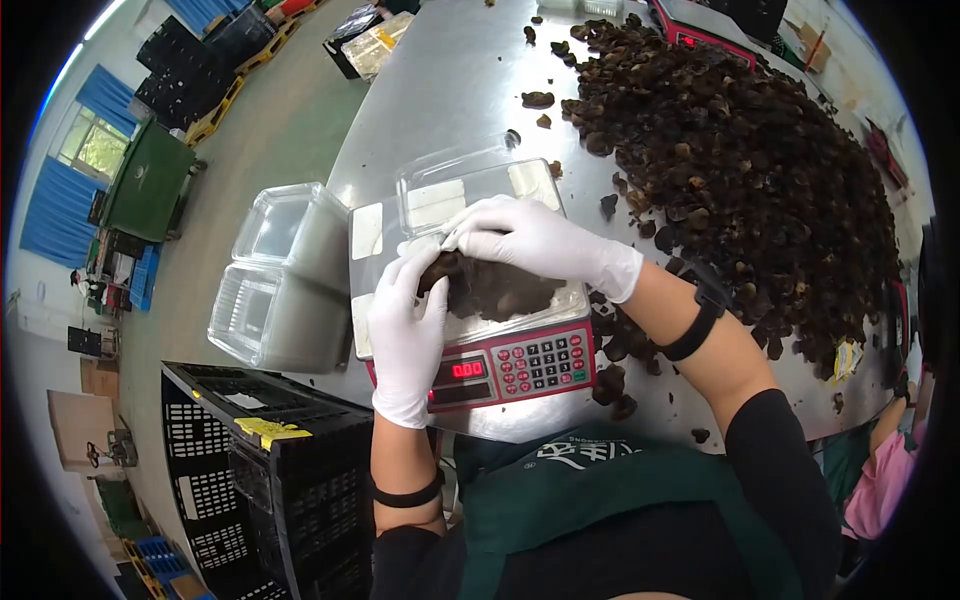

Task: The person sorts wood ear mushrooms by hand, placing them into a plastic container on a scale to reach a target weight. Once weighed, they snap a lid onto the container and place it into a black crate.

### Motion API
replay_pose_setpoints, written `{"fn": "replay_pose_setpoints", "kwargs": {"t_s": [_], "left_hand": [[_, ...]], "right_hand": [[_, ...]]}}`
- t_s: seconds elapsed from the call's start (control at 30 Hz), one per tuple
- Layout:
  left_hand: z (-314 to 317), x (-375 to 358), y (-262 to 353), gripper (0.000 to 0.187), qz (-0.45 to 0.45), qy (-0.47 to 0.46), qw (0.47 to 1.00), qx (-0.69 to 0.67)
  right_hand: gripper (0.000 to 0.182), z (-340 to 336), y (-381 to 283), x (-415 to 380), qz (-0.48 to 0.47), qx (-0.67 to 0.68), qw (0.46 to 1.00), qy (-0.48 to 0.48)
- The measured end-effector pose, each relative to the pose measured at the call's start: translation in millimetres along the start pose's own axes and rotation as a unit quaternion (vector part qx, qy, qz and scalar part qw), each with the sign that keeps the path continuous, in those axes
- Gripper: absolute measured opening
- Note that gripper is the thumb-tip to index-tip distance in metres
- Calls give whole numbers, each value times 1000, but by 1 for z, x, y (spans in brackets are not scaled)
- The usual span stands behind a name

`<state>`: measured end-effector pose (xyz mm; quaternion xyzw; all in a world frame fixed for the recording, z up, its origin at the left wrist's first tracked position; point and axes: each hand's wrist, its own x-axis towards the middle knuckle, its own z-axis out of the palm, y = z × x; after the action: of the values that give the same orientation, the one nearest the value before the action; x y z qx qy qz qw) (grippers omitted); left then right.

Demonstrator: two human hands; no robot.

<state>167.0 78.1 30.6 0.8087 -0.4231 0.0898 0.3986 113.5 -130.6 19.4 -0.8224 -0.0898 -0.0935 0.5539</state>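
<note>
A clear plastic box (505,315) holding dark brown mushroom pieces (500,288) sits on a red-and-silver digital scale (585,365). Its clear lid (480,165) stands raised on the far side. My left hand (408,325), in a white glove, curls round the box's left corner, with dark pieces between thumb and fingers. Reaching across from the right, my white-gloved right hand (530,240) pinches at the far rim, its fingertips close to the left ones. The fingers hide exactly what is gripped there. The scale's red display reads 0.00.
A large heap of dark mushroom pieces (740,180) covers the right of the metal table (440,90). Stacked clear boxes (285,270) stand left of the scale. Black crates (290,470) are at the lower left. Another scale (700,30) stands beyond; a person in pink (880,480) is at right.
</note>
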Motion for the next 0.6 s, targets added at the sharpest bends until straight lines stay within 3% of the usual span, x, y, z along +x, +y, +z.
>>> {"fn": "replay_pose_setpoints", "kwargs": {"t_s": [0.03, 0.07, 0.13, 0.2, 0.27, 0.3, 0.43, 0.6], "left_hand": [[-1, -4, 0, 37, -1, 17, 1000, 7], [-2, -7, -2, 37, -5, 17, 1000, 6], [-2, -14, -6, 40, -37, 76, 996, -37], [-4, -17, -11, 40, -46, 94, 994, -32], [-7, -21, -11, 37, -46, 129, 989, -62], [-9, -23, -6, 33, -68, 130, 987, -65], [-22, -34, 17, 29, -53, 80, 994, -51], [-1, -53, 49, 51, -15, 25, 990, -141]], "right_hand": [[30, -5, -10, -1, 27, 57, 998, -5], [34, -14, -26, -8, 117, 111, 987, -10], [38, -22, -19, -11, 61, 147, 987, 26], [38, -36, -23, -22, 89, 151, 983, 47], [39, -44, -26, -34, 21, 54, 995, 86], [30, -42, -35, -40, 99, 46, 987, 119], [25, -22, -38, -78, 37, -46, 981, 187], [36, 15, -59, -114, -47, -108, 978, 174]]}}
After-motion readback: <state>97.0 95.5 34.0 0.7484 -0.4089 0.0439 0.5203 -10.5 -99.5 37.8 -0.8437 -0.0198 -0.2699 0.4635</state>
